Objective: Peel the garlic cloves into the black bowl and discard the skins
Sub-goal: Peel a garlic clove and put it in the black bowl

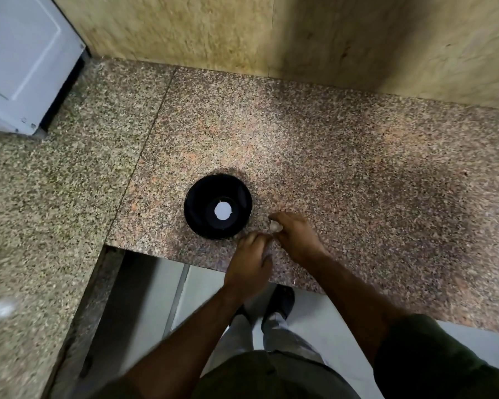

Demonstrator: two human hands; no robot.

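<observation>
Pale garlic (274, 225) beside black bowl (218, 206)

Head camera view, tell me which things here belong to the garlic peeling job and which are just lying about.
Belongs to the job:
black bowl, on the countertop
garlic, pinched in the right hand
left hand, beside the right; what it holds is hidden

Just there:
granite countertop
white appliance, far left
wood-look wall
</observation>
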